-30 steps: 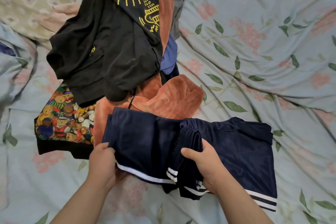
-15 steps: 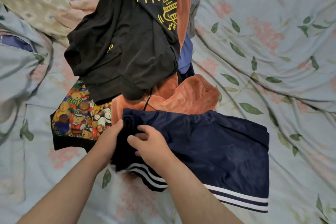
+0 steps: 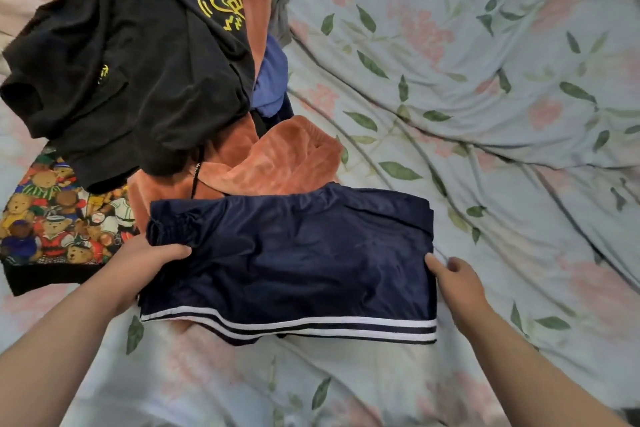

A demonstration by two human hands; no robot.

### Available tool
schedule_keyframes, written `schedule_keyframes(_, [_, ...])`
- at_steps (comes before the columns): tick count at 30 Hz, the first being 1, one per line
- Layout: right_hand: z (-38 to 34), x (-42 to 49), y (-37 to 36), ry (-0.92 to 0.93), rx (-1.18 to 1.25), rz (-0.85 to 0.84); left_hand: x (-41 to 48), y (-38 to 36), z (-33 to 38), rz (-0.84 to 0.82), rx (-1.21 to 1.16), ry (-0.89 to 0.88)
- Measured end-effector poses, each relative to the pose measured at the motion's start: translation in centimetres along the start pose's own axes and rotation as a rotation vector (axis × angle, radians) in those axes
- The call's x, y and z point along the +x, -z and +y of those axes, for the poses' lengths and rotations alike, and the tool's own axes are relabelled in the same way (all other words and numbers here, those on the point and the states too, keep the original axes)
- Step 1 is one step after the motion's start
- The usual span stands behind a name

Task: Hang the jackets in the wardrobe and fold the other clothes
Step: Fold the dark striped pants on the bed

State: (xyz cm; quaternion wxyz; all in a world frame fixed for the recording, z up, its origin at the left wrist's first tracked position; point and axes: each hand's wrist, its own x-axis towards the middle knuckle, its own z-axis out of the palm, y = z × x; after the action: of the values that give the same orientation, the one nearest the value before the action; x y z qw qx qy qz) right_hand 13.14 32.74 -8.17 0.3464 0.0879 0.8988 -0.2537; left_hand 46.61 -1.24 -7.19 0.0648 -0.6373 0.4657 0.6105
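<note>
Shorts (image 3: 294, 253) flat on bed (image 3: 485, 114), 6 o'clock of pile (image 3: 138, 62). Waistband (image 3: 173, 222) at 9 o'clock edge gripped by left hand (image 3: 152, 260). Right hand (image 3: 455, 282) relaxed, fingertip touching 3 o'clock edge. Fabric judged light, limp, slippery; hold advised at waistband and hem (image 3: 294, 322).

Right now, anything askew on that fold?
Slightly. The navy shorts are folded in half, but the under layer pokes out below the striped hem at the lower left, so the edges don't line up. Their top left corner also lies on the orange garment, not flat on the bed sheet.
</note>
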Motion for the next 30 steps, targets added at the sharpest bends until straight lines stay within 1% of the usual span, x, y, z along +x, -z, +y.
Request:
schedule_keyframes(4, [-0.5, 2.0, 0.1, 0.046, 0.225, -0.208, 0.1, -0.3, -0.1, -0.027, -0.030, -0.012])
schedule_keyframes(5, [-0.7, 2.1, -0.2, 0.071, 0.220, -0.247, 0.0, -0.5, 0.0, -0.017, -0.034, -0.014])
schedule_keyframes(7, [-0.9, 2.1, -1.1, 0.129, 0.150, -0.263, -0.2, -1.3, -0.1, 0.015, -0.056, -0.026])
schedule_keyframes(9, [-0.7, 1.8, -1.8, 0.164, 0.140, -0.237, -0.8, -2.4, -0.5, 0.070, -0.106, -0.044])
schedule_keyframes(11, [-0.3, 1.8, -0.6, 0.211, 0.167, -0.181, -1.9, -3.8, -0.5, 0.084, -0.162, -0.057])
schedule_keyframes(13, [0.6, 2.1, 2.5, 0.251, 0.193, -0.095, -3.7, -5.6, 0.1, 0.050, -0.181, -0.089])
schedule_keyframes(15, [2.2, 2.8, 6.9, 0.281, 0.217, -0.037, -5.5, -8.5, 1.2, -0.028, -0.195, -0.129])
schedule_keyframes(19, [6.1, 6.5, 16.2, 0.261, 0.257, 0.044, -6.5, -18.8, 3.1, -0.222, -0.193, -0.189])
schedule_keyframes(21, [7.4, 9.2, 20.0, 0.249, 0.279, 0.081, -5.7, -24.5, 4.4, -0.258, -0.181, -0.207])
schedule_keyframes(23, [8.3, 11.9, 23.2, 0.253, 0.295, 0.110, -4.3, -29.2, 6.0, -0.243, -0.145, -0.228])
schedule_keyframes(25, [9.2, 14.2, 25.6, 0.244, 0.320, 0.141, -2.9, -32.5, 7.4, -0.164, -0.066, -0.253])
schedule_keyframes(27, [10.2, 16.1, 26.7, 0.210, 0.375, 0.114, -2.3, -34.7, 8.2, -0.033, 0.070, -0.287])
schedule_keyframes(28, [10.9, 16.8, 26.9, 0.181, 0.405, 0.085, -2.4, -35.5, 8.3, 0.100, 0.242, -0.323])
schedule_keyframes(29, [11.6, 17.4, 26.8, 0.158, 0.419, 0.059, -2.8, -36.3, 8.3, 0.293, 0.487, -0.403])
schedule_keyframes(30, [12.3, 17.6, 26.5, 0.145, 0.422, 0.044, -3.3, -37.1, 8.0, 0.483, 0.715, -0.555])
